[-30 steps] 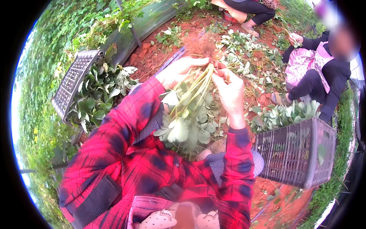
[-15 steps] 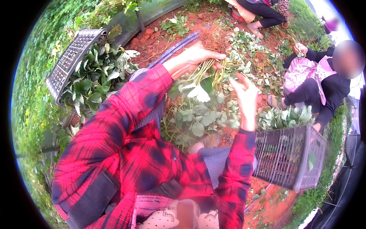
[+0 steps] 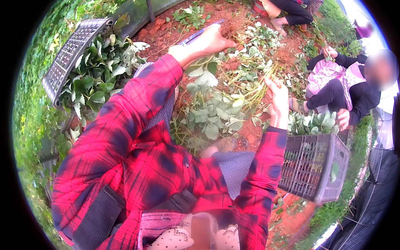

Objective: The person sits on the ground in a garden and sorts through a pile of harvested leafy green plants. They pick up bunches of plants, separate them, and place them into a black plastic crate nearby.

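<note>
My left hand [image 3: 213, 41] is closed around a bunch of leafy seedlings. Their pale green leaves [image 3: 205, 78] hang below it, and reddish-brown roots show just beyond the fingers. To its right, my right hand [image 3: 277, 96] pinches the yellowish-green stems [image 3: 257, 88] of other seedlings, with thin brown roots [image 3: 286, 55] beyond the fingertips. Some of these stems overlap the heap, so where each plant ends is unclear. Under and between my hands lies a loose heap of leafy plants [image 3: 212, 114] on red soil.
A dark plastic crate [image 3: 75, 58] full of leafy plants lies tilted at left. Another crate [image 3: 312, 166] with plants stands at right, near a seated co-worker [image 3: 333, 96]. A second person's legs [image 3: 291, 14] are at the far edge. A blue pipe [image 3: 193, 37] lies behind my left hand.
My right hand, open and apart from the bunch before, has moved right and closed on stems. The left hand has shifted slightly left and away from me.
</note>
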### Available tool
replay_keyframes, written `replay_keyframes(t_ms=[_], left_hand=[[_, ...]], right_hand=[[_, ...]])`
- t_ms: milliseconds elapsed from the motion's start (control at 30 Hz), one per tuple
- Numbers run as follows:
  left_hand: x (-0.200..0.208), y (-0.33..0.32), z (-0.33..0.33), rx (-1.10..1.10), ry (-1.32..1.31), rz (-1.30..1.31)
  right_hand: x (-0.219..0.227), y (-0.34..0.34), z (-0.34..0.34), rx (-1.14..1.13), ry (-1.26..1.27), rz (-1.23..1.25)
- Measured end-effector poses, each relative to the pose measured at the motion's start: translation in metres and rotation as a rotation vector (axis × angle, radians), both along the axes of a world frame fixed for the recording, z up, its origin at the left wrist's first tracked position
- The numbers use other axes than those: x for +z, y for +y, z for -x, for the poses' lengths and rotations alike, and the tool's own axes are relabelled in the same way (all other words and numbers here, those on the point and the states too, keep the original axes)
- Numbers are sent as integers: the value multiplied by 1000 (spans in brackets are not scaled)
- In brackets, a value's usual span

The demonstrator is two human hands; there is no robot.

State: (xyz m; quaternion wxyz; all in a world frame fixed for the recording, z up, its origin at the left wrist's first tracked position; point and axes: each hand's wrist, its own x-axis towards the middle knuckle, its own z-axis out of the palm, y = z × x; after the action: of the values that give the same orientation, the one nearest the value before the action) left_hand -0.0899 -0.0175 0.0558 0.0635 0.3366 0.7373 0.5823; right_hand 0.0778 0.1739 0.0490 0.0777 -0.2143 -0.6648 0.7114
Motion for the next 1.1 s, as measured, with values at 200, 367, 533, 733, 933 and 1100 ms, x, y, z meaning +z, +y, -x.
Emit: replay_keyframes(t_ms=[200, 367, 533, 733, 933, 1100], left_hand=[[-8, 9, -7, -194, -407, -106], [-9, 17, -22, -538, -687, -264], [-6, 11, -7, -123, -611, -224], [1, -20, 34, 165, -628, -547], [9, -29, 49, 237, -847, -732], [-12, -30, 71, 177, -801, -747]], right_hand=[[2, -10, 9, 73, -19, 6], [-9, -45, 23, 200, -81, -16], [-11, -38, 13, 18, -65, -187], [-17, 42, -53, -174, -183, -238], [-30, 59, -90, -190, -219, -636], [-45, -1, -65, 10, -247, -699]])
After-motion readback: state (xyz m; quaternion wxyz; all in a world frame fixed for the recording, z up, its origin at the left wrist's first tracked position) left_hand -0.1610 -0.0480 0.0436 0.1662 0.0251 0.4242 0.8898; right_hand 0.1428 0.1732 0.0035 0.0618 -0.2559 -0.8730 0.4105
